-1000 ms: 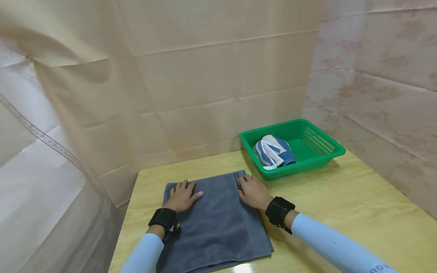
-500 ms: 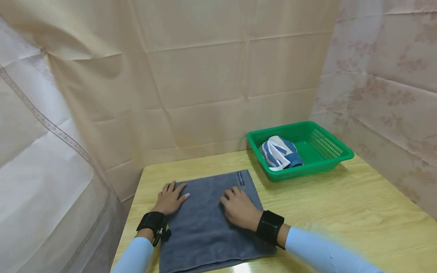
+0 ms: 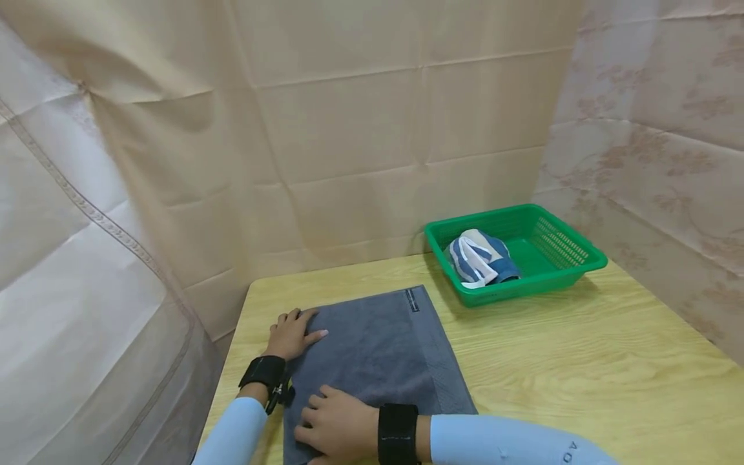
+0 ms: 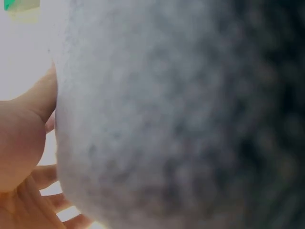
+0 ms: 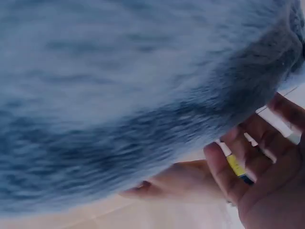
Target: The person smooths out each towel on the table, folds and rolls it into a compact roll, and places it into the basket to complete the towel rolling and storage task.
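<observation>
A folded dark grey towel [image 3: 378,349] lies flat on the table, with a small black label [image 3: 412,300] by its far right corner. At its far left corner rests my left hand [image 3: 289,334], fingers spread and thumb on the cloth. My right hand [image 3: 340,423] is over the near left part of the towel, its fingers relaxed and slightly bent, pointing left. Blurred grey towel fabric [image 4: 138,105] fills most of the left wrist view. In the right wrist view, the fingertips [image 5: 217,155] are right at the towel's edge. The towel's near edge is partly hidden by the right hand and arm.
A green plastic basket [image 3: 558,278] stands at the back right of the wooden table [image 3: 581,361]. Inside lies a bunched blue-and-white striped cloth [image 3: 479,258]. A beige curtain [image 3: 349,142] hangs behind the table, and a patterned one [image 3: 668,161] on the right.
My right hand has swept from the towel's far right corner, by the label, across to its near left part. My left hand has shifted slightly toward the towel's left edge.
</observation>
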`<action>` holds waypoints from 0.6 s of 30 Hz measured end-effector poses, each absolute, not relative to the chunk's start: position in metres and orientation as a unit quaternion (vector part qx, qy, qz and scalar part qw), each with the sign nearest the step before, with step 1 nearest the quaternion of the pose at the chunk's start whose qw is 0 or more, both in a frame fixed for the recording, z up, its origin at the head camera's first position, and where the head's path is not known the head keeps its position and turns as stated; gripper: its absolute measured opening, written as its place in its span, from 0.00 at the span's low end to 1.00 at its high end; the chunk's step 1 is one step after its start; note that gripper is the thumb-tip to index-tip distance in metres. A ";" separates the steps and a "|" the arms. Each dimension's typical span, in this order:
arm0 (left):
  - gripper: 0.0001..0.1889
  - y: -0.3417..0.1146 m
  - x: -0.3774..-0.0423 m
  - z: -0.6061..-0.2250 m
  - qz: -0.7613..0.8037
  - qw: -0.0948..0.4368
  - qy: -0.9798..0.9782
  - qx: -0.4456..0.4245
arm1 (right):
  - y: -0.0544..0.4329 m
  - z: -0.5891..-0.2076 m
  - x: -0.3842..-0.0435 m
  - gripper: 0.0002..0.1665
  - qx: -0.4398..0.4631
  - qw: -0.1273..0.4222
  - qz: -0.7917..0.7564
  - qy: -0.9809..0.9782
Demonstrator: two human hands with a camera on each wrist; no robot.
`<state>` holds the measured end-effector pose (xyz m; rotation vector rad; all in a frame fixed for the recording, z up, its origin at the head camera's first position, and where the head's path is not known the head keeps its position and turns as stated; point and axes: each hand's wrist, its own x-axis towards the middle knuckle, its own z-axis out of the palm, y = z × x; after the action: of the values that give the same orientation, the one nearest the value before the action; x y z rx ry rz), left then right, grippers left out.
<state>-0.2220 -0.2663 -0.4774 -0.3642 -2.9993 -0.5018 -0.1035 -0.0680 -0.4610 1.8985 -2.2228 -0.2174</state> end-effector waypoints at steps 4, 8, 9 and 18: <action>0.27 -0.274 -0.224 -0.481 -0.171 0.062 -0.978 -0.104 | -0.084 -0.464 -0.093 0.22 0.647 0.165 -0.106 -0.737; 0.22 -0.275 -0.226 -0.478 -0.207 0.059 -0.975 -0.062 | -0.091 -0.464 -0.086 0.19 0.643 0.212 -0.118 -0.727; 0.22 -0.275 -0.226 -0.477 -0.217 0.055 -0.973 -0.059 | -0.091 -0.463 -0.085 0.19 0.645 0.208 -0.117 -0.726; 0.18 -0.286 -0.223 -0.475 -0.260 0.044 -0.963 -0.046 | -0.087 -0.465 -0.083 0.10 0.630 0.176 -0.020 -0.756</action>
<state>-0.2226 -0.2860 -0.4746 -0.1421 -2.9447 -0.7956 -0.0828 -0.0865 -0.4648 1.7844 -2.1400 -0.0567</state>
